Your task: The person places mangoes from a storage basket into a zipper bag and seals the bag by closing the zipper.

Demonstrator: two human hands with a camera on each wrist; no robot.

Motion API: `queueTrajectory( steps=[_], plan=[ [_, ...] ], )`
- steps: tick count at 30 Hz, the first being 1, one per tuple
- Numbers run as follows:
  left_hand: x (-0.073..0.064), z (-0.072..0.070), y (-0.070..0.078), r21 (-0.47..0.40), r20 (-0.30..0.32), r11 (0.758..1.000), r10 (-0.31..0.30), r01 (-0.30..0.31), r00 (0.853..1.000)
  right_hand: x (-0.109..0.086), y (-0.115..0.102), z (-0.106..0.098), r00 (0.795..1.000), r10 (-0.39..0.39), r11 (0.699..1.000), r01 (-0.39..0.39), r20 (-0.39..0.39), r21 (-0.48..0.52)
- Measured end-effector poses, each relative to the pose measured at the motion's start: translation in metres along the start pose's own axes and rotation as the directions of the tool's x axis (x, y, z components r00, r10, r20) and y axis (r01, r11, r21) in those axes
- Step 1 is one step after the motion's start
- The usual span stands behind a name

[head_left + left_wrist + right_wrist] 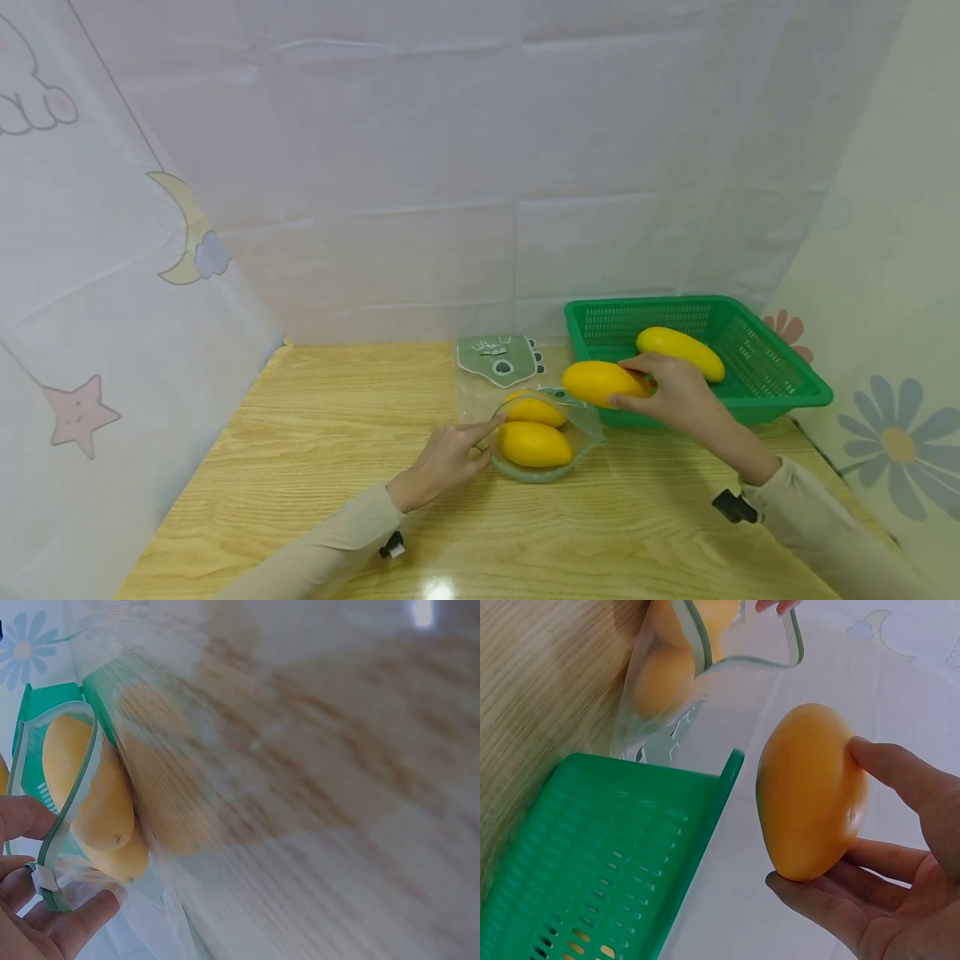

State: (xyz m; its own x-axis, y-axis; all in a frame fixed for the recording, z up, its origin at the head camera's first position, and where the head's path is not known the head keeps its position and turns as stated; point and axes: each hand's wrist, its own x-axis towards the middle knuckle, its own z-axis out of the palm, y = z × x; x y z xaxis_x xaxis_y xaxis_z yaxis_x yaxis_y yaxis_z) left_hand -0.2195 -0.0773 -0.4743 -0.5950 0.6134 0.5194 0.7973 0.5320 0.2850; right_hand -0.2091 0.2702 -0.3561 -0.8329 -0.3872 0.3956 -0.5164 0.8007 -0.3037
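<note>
My left hand pinches the rim of a clear zip bag at its left side; the bag's mouth gapes open. Inside the bag lie two yellow mangoes, one behind the other. A white slider shows on the green zip strip by the left fingers in the left wrist view. My right hand holds another mango between thumb and fingers, raised by the front left edge of a green basket, to the right of the bag's mouth. One more mango lies in the basket.
The basket, with slotted sides, stands at the back right of the wooden table, close to the patterned side wall. Green printing shows on the bag's far part, which lies flat toward the back wall.
</note>
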Motion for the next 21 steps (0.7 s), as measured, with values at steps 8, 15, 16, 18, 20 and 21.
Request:
queueTrajectory(
  steps=[8,15,16,18,20,21],
  plan=[
    [0.000,0.001,-0.001,0.002,-0.014,1.000,0.017,-0.017,1.000,-0.003,-0.009,0.008,1.000,0.002,1.000,-0.002,0.009,0.021],
    [0.000,0.000,-0.001,-0.002,-0.021,1.000,0.021,-0.021,1.000,-0.005,-0.017,0.010,1.000,0.002,1.000,-0.002,0.013,0.030],
    [0.000,0.000,-0.001,-0.001,-0.022,1.000,0.021,-0.021,1.000,-0.006,-0.019,0.011,1.000,0.003,0.999,-0.003,0.019,0.035],
    [0.000,0.000,-0.001,0.000,-0.022,1.000,0.021,-0.021,1.000,-0.007,-0.021,0.012,0.999,0.003,0.999,-0.004,0.032,0.045],
    [0.000,0.000,-0.001,0.001,-0.021,1.000,0.021,-0.021,1.000,-0.008,-0.023,0.014,0.999,0.000,0.998,-0.003,0.043,0.056],
    [0.000,0.000,0.000,0.000,-0.021,1.000,0.021,-0.021,1.000,-0.009,-0.024,0.015,0.999,-0.001,0.998,-0.002,0.047,0.066]
  ],
)
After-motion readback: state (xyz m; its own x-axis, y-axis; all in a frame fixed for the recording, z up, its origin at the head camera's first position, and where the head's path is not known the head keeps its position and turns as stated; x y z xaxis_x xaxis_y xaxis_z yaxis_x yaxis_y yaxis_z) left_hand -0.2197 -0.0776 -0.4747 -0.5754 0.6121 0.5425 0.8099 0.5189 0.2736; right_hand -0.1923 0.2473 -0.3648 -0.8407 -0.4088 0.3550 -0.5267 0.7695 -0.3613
